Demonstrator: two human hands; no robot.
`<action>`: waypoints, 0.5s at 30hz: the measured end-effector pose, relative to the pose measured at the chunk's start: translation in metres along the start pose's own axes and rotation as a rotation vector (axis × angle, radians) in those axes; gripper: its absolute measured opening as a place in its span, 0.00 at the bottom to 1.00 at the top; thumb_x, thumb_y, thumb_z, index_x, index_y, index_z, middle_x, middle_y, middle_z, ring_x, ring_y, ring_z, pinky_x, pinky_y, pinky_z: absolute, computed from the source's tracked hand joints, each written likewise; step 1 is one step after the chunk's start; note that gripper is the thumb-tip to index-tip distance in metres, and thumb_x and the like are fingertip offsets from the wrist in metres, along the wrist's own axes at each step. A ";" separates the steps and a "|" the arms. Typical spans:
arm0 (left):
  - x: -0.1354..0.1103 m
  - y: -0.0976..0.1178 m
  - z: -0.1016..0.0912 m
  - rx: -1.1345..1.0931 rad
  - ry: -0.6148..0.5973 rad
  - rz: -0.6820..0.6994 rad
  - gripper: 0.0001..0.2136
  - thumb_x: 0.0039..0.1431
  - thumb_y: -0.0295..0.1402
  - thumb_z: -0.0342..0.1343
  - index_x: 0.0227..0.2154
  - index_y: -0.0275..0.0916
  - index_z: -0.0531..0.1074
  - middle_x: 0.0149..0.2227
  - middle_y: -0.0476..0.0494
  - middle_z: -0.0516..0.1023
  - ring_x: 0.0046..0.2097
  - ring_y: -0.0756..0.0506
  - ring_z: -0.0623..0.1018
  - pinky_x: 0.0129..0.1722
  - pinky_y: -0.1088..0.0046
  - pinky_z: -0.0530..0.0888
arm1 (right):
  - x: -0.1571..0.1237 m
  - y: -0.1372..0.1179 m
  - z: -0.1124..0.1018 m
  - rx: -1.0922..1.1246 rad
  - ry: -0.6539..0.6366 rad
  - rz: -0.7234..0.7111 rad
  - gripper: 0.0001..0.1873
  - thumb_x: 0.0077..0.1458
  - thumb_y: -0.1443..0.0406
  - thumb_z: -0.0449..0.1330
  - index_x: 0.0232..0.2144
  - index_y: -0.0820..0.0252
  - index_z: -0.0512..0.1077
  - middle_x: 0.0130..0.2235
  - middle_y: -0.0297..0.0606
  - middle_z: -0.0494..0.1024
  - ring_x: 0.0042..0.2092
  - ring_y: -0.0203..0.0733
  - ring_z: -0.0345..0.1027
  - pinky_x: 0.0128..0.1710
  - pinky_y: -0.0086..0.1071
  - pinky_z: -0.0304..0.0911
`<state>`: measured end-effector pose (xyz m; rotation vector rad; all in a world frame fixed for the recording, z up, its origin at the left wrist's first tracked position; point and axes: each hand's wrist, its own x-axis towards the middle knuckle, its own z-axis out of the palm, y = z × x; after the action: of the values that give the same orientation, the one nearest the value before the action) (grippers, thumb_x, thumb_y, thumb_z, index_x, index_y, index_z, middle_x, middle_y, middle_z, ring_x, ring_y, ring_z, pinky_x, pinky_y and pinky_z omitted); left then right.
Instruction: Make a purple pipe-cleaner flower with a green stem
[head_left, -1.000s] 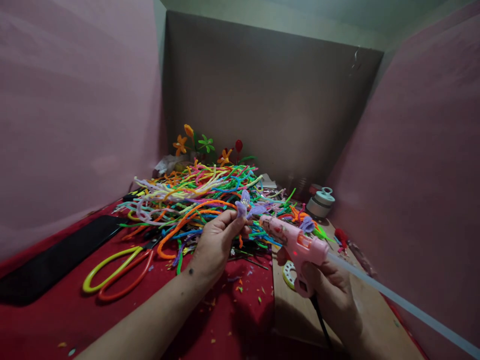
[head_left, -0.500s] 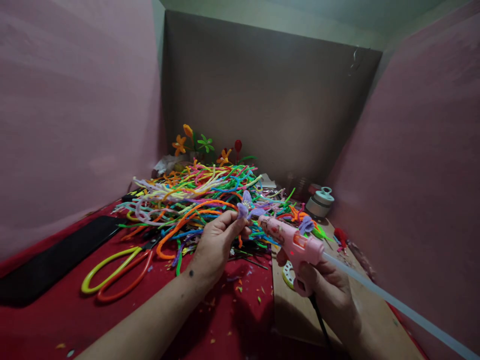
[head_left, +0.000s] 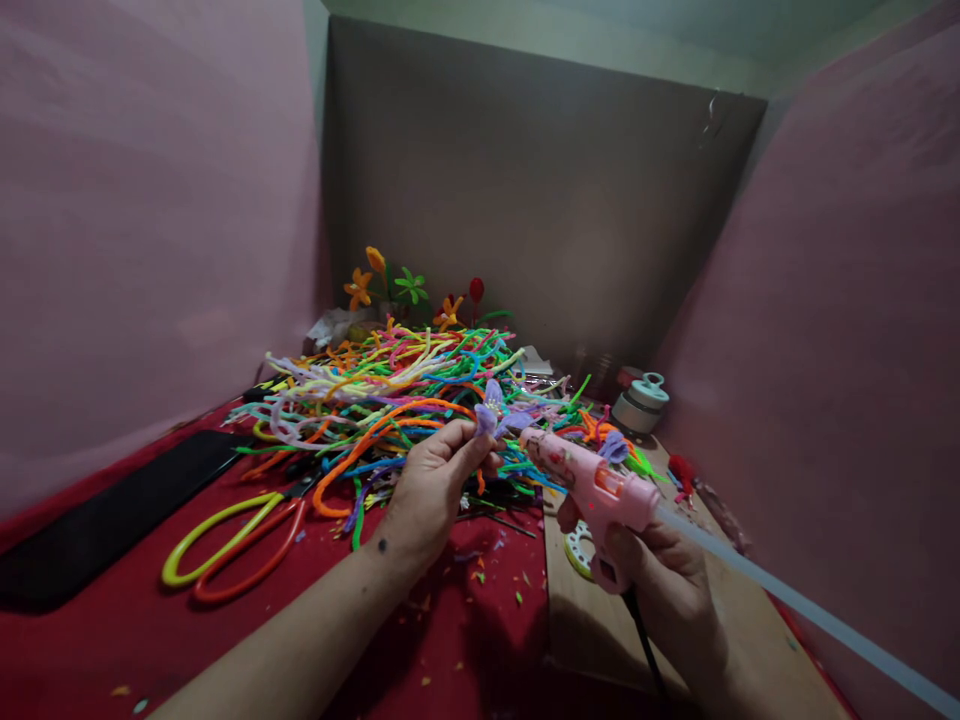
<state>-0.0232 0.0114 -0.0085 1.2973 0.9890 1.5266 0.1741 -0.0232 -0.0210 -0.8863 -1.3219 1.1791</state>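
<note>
My left hand [head_left: 435, 482] pinches a small purple pipe-cleaner flower [head_left: 496, 413] between thumb and fingers, held up over the red cloth. My right hand [head_left: 660, 580] is wrapped round the grip of a pink hot glue gun [head_left: 592, 485]. The gun's nozzle points left and sits right at the flower's base. A long clear glue stick [head_left: 795, 605] juts out of the gun's back toward the lower right. A black cord hangs below the grip.
A big heap of coloured pipe cleaners [head_left: 390, 395] lies behind the hands, with finished flowers [head_left: 390, 285] at the back. Scissors with yellow and orange handles [head_left: 232, 545] lie at left beside a black flat object [head_left: 112, 520]. Tape rolls [head_left: 641, 405] stand at right. Pink panels wall in both sides.
The glue gun drifted slightly, first down-left, then back up to the right; its nozzle stays at the flower. My left hand has hardly moved.
</note>
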 end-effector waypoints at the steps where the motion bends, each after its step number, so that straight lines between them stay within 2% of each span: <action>1: 0.000 0.001 0.000 0.004 0.000 -0.001 0.10 0.54 0.39 0.54 0.26 0.37 0.71 0.25 0.49 0.73 0.28 0.52 0.68 0.30 0.79 0.63 | 0.000 0.002 -0.001 -0.009 -0.016 -0.001 0.18 0.44 0.53 0.62 0.27 0.63 0.73 0.20 0.35 0.65 0.20 0.30 0.52 0.18 0.26 0.52; 9: -0.001 0.004 0.001 0.025 -0.016 -0.026 0.11 0.55 0.40 0.52 0.26 0.37 0.71 0.25 0.50 0.72 0.28 0.52 0.67 0.29 0.79 0.63 | -0.001 0.007 -0.006 -0.056 -0.098 -0.064 0.12 0.52 0.58 0.58 0.34 0.60 0.72 0.23 0.32 0.63 0.22 0.30 0.51 0.20 0.26 0.51; 15: -0.002 0.008 0.003 0.045 -0.001 -0.035 0.12 0.54 0.41 0.53 0.26 0.37 0.71 0.25 0.49 0.73 0.28 0.51 0.67 0.30 0.78 0.64 | -0.002 0.007 -0.006 -0.061 -0.091 -0.065 0.12 0.52 0.58 0.58 0.34 0.60 0.72 0.21 0.31 0.63 0.22 0.30 0.52 0.20 0.26 0.51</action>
<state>-0.0215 0.0073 -0.0013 1.3052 1.0451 1.4843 0.1796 -0.0224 -0.0285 -0.8351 -1.4560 1.1447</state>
